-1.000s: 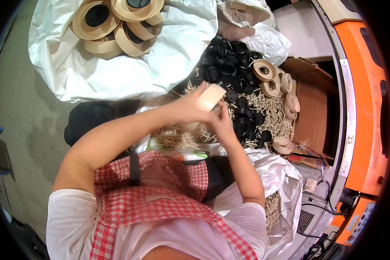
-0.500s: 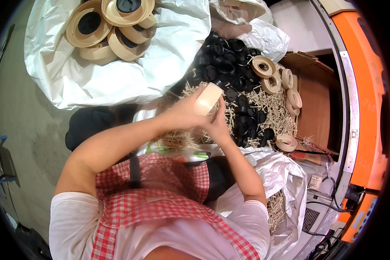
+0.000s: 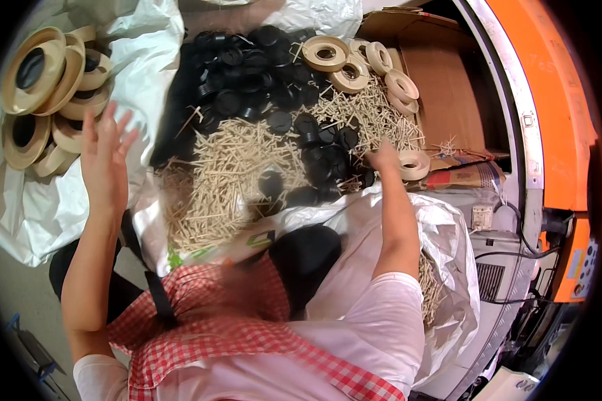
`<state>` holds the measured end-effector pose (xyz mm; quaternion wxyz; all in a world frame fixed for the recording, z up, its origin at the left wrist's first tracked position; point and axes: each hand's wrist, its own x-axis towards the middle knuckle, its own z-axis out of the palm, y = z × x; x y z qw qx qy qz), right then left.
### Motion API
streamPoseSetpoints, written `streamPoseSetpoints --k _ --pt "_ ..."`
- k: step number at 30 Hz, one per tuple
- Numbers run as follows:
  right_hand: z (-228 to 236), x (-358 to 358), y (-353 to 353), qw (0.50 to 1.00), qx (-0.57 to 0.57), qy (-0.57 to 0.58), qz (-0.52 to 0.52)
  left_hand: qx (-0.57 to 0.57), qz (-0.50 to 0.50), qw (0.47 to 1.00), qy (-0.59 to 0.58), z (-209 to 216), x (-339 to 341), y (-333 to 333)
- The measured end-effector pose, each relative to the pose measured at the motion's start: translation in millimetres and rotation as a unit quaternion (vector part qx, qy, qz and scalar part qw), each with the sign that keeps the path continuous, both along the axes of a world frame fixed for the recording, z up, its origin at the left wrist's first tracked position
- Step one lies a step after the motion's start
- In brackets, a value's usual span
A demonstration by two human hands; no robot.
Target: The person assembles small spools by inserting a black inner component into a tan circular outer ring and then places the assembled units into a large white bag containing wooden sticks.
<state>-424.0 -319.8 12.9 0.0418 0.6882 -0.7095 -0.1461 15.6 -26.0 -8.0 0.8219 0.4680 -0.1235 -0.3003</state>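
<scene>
My left hand [image 3: 107, 157] is raised with fingers spread, holding nothing, just right of a pile of beige round parts with black centres [image 3: 30, 70] on a white sack. My right hand [image 3: 383, 159] reaches down at the edge of the loose beige sticks [image 3: 231, 167], beside a beige ring [image 3: 415, 165]. Its fingers are partly hidden and blurred, so what it touches is unclear. Black round caps [image 3: 247, 73] lie heaped behind and among the sticks. Further beige rings [image 3: 325, 53] rest at the far right of the heap.
A white woven sack [image 3: 137, 60] lies under the left pile. Another white sack [image 3: 458, 267] with sticks inside stands by my right arm. An open cardboard box [image 3: 441, 87] is at the far right, next to an orange machine [image 3: 555, 120].
My hands have parted from the beige round part they held together. The left went left toward the pile, the right went right to the sticks. The view has shifted.
</scene>
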Motion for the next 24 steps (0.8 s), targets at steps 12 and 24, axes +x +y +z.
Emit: streamPoseSetpoints --k 12,24 --pt "-63.9 -158.5 -17.0 0.930 0.115 0.347 0.035 0.138 -0.246 0.951 -0.124 -27.0 -20.7 6.1" --pt "-56.0 -142.1 -4.4 0.971 -0.214 -0.075 -0.076 0.155 -0.378 0.909 -0.086 -36.2 -39.4 12.4"
